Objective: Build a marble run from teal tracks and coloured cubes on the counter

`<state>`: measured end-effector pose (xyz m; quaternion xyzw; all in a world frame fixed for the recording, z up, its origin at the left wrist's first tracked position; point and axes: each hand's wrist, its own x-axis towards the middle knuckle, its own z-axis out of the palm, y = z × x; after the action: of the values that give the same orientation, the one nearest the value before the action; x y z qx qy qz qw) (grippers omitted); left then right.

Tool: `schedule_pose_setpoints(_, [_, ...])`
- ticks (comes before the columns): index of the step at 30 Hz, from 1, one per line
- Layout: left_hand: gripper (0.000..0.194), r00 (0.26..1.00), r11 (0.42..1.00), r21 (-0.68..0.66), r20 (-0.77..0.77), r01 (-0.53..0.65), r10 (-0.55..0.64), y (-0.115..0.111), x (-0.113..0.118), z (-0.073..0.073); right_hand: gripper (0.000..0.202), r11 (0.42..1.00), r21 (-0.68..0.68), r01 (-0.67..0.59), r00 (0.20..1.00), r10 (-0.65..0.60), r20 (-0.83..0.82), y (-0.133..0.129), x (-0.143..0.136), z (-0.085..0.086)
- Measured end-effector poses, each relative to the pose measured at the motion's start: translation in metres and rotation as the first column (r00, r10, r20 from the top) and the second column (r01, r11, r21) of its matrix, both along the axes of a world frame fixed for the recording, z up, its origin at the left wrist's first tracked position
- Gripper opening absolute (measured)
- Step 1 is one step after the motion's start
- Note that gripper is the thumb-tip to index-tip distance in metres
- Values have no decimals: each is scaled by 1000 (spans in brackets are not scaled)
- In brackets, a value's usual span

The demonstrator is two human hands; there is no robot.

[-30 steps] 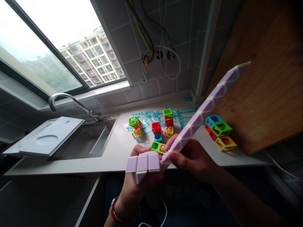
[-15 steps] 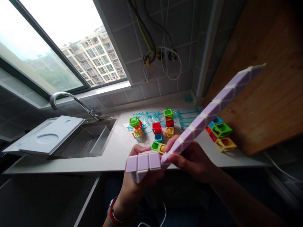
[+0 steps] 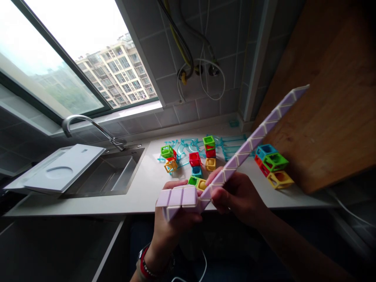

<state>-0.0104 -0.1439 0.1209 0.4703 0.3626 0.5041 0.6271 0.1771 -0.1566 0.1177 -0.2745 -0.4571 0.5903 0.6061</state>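
Note:
A lilac snake puzzle (image 3: 242, 152) with white edges is held up in front of me, above the counter's front edge. My left hand (image 3: 173, 223) is wrapped around its folded end, where several wedges lie side by side. Close to the bend, my right hand (image 3: 235, 196) pinches the long straight part between thumb and fingers. That straight part slants up to the right, its tip free in the air. Just behind the hands on the counter are a green cube (image 3: 193, 181) and a yellow cube (image 3: 201, 184), partly covered by the puzzle and fingers.
Open-sided cubes stand in groups: a left stack (image 3: 169, 158), a red cube (image 3: 194, 159) on a blue one, a tall stack (image 3: 209, 150), and a right cluster (image 3: 272, 162) by the wooden board (image 3: 329, 117). Clear blue track pieces (image 3: 188, 145) lie behind. A sink (image 3: 117, 172) is left.
The long part of the snake puzzle has rolled about its length, now showing a narrower zigzag side, and its tip has shifted left. Both hands keep their grip; the cubes have not moved.

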Motion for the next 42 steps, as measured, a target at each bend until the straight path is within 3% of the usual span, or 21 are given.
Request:
schedule_pose_setpoints(2, [70,997,994,-107,73,30,-22,1,3,-2,27,1000,18,6,1000,-6,0,2,-1,-2])
schedule_pose_setpoints(6, [39,993,973,-218,112,72,-49,5,11,-2,23,996,67,66,996,-69,47,5,-1,-7])
schedule_pose_setpoints(11, [36,982,963,-266,190,51,1,5,17,1,19,986,110,122,987,-132,91,7,-2,-12])
schedule_pose_setpoints(15, [32,990,983,-182,141,19,7,3,19,-4,20,974,107,201,964,-216,157,4,-6,-13])
schedule_pose_setpoints(19, [26,996,994,-91,63,-52,58,-2,19,-13,29,926,115,360,882,-378,281,0,-10,-13])
schedule_pose_setpoints(23, [28,994,994,21,-7,-108,108,-6,22,-19,48,918,94,385,832,-389,396,-3,-8,-13])
schedule_pose_setpoints(26, [29,995,997,-6,-52,-81,81,-5,21,-18,56,932,125,341,828,-361,430,-4,-1,-7])
schedule_pose_setpoints(28, [26,999,996,-84,-33,-25,23,-3,19,-16,49,956,131,263,875,-294,384,-4,8,-2])
schedule_pose_setpoints(31, [25,994,973,-209,60,99,-88,1,14,-11,26,992,110,66,959,-94,268,0,23,2])
schedule_pose_setpoints(33, [27,983,947,-270,109,175,-150,1,13,-8,28,990,103,-100,973,76,216,6,32,1])
schedule_pose_setpoints(35, [27,977,931,-303,120,205,-176,0,15,-6,27,977,107,-182,972,162,173,10,36,-3])
schedule_pose_setpoints(42, [27,993,963,-254,96,86,-64,-5,21,-2,28,996,75,-42,991,32,131,9,24,-11])
